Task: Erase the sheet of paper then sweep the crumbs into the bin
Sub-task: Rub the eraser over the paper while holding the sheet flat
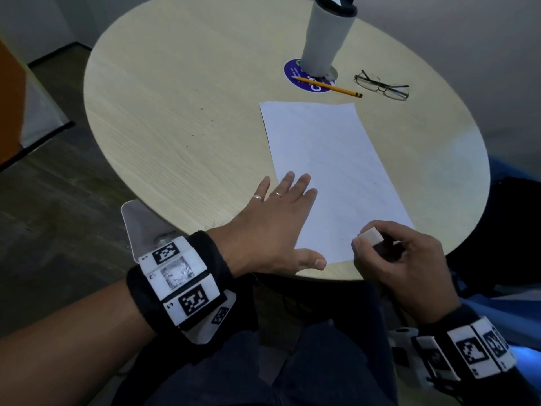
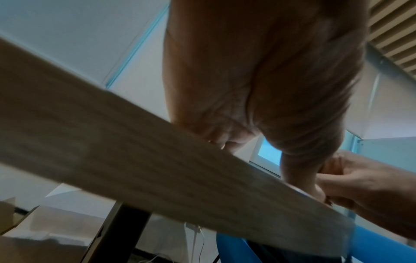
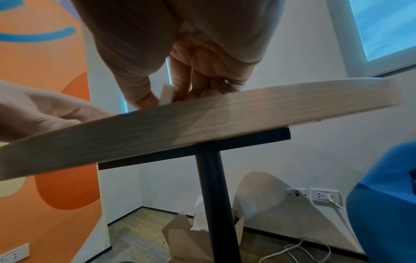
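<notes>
Paper (image 1: pixel 336 171): flat, smooth white rectangle

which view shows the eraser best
The head view: the white eraser sits pinched in the right hand over the paper's near corner. The right wrist view shows only a sliver; the left wrist view hides it.

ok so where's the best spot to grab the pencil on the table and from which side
Probably by the middle of its yellow shaft, from above. The pencil lies flat on the table, its tip end over the blue coaster, with the tumbler close behind and the glasses near its eraser end. Pinching thumb and finger across the mid-shaft keeps clear of both.
</notes>
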Tool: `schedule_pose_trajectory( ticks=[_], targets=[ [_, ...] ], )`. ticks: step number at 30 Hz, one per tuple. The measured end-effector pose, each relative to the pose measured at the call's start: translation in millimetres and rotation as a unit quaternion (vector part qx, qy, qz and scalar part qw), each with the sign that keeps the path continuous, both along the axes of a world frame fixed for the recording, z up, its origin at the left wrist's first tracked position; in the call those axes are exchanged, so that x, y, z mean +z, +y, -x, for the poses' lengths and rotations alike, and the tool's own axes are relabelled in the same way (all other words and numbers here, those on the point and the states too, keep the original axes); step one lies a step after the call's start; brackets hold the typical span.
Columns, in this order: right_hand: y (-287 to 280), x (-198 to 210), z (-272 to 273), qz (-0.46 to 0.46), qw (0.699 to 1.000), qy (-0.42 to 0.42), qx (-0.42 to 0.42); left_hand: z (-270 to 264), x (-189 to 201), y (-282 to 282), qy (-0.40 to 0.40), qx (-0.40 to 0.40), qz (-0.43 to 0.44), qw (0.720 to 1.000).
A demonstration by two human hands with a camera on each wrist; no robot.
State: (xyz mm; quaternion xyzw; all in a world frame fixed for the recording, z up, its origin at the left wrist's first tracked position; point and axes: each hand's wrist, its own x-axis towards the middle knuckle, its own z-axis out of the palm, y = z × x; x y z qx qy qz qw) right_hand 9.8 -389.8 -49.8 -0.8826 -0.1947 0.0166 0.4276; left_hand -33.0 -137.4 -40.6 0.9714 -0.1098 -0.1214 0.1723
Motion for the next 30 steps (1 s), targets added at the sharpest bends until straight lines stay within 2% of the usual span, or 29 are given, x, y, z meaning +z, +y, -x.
schedule_pose_trajectory(
  ticks=[3, 6, 9, 14, 16, 19, 22, 27, 30],
  targets=[
    [6.3, 3.8, 3.5, 0.003, 1.000, 0.004, 0.010, 13.0, -1.9, -11.1, -0.046, -0.031, -0.015, 0.998],
    [5.3, 6.3, 0.7, -0.001, 1.000, 0.023, 0.021, 25.6, -15.4, -25.1, -0.080, -0.029, -0.070, 0.994],
    [7.7, 7.7, 1.0, 0.022, 0.999, -0.022, 0.021, 27.5, -26.9, -34.2, -0.108, -0.013, -0.092, 0.990],
    [37.0, 6.2, 16.3, 0.053, 0.991, -0.095, 0.078, 25.9, -29.2, -36.1, -0.126, -0.010, -0.123, 0.984],
    [32.3, 2.1, 11.3, 0.052, 0.992, -0.076, 0.087, 25.8, -32.9, -35.8, -0.133, -0.005, -0.132, 0.982],
    [1.9, 4.1, -7.1, 0.035, 0.998, -0.027, 0.036, 25.8, -34.5, -38.2, -0.132, -0.007, -0.149, 0.980],
    [-13.6, 10.6, -9.7, 0.053, 0.998, -0.046, 0.000, 26.1, -33.4, -41.2, -0.123, -0.005, -0.154, 0.980],
    [25.1, 10.7, 11.6, 0.063, 0.991, -0.097, 0.068, 25.8, -32.3, -39.6, -0.124, -0.003, -0.155, 0.980],
    [10.8, 3.7, -1.0, 0.053, 0.995, -0.057, 0.059, 26.1, -31.0, -40.7, -0.120, -0.005, -0.155, 0.980]
  ],
)
